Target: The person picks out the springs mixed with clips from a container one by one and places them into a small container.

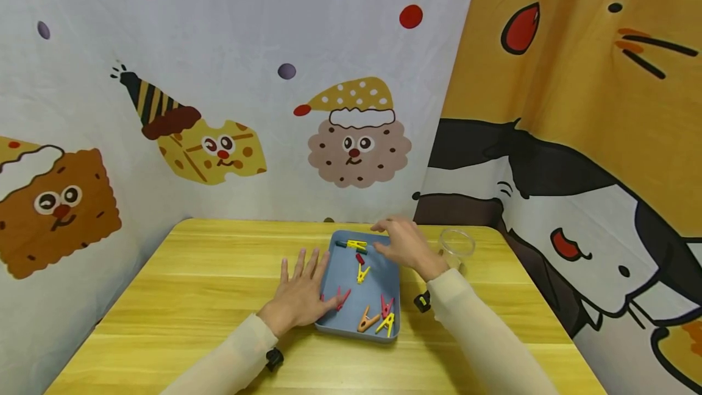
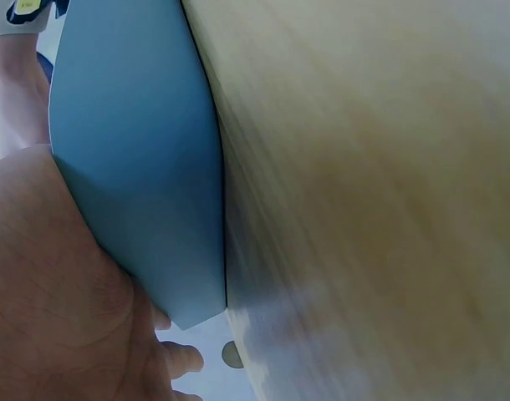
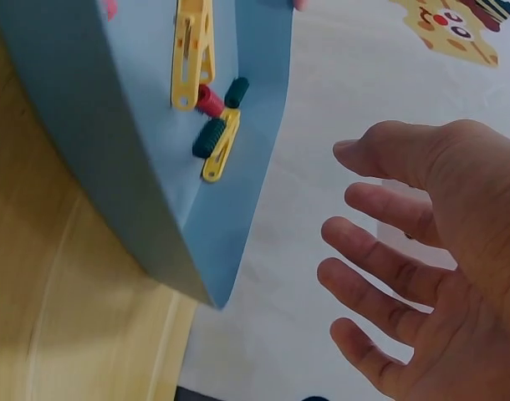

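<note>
A shallow blue-grey tray point(image 1: 378, 279) lies on the table. My left hand point(image 1: 298, 291) is at its left side, fingers spread, with the thumb reaching over the rim. Over the far right corner, my right hand point(image 1: 404, 245) is raised with fingers apart, holding nothing. Toward the tray's near end are an orange clothespin point(image 1: 368, 320), a pink clothespin point(image 1: 386, 306) and a yellow clothespin point(image 1: 386, 325). Another pink clothespin point(image 1: 343, 299) is by my left thumb. Farther back sit a yellow clothespin point(image 3: 186, 63), a red ridged piece point(image 3: 209, 101), and a dark green ridged piece point(image 3: 209, 138) beside another yellow clothespin point(image 3: 224, 150).
A clear round container point(image 1: 457, 242) stands right of the tray, partly behind my right wrist. The wooden table point(image 1: 192, 297) ends at a printed cloth backdrop point(image 1: 247, 47). Small black devices sit at both wrists, such as the right wrist device point(image 1: 422, 302).
</note>
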A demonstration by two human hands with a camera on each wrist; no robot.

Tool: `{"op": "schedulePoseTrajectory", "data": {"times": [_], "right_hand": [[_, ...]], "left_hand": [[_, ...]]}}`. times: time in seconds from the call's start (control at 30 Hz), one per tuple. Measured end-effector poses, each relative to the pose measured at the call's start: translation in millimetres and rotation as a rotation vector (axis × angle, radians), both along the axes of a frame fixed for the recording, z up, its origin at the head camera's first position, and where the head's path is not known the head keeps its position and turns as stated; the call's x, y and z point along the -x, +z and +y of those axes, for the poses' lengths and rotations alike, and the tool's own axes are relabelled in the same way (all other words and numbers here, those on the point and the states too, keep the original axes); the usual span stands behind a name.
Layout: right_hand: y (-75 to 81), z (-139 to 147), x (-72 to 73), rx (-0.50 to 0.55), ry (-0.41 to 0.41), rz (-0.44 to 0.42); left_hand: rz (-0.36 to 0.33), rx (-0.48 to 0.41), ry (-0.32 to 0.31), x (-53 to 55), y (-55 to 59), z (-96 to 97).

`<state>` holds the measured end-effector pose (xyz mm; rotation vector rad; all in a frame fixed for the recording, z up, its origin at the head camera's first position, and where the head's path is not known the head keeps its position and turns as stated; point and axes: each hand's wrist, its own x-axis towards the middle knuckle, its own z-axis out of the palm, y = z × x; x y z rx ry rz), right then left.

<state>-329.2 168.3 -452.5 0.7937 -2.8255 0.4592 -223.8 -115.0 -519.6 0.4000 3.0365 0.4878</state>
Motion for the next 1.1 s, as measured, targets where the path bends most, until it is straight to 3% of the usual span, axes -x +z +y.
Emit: {"op": "schedulePoseTrajectory", "data": {"times": [0.53, 0.87, 1.1], "right_hand": [[-10.1, -28.0, 2.5, -0.011, 0.016, -0.041], [-13.8, -43.3, 10.4, -0.036, 0.047, 0.001], [-14.8, -54.9, 14.6, -0.040, 0.043, -0.024]], "left_hand": [[-0.010, -0.013, -0.007, -5.2, -2.2, 0.8], [0.006, -0.003, -0.013, -2.4, 1.4, 0.5], [-0.007, -0.004, -0.016, -0.7, 1.7, -0.7]]}}
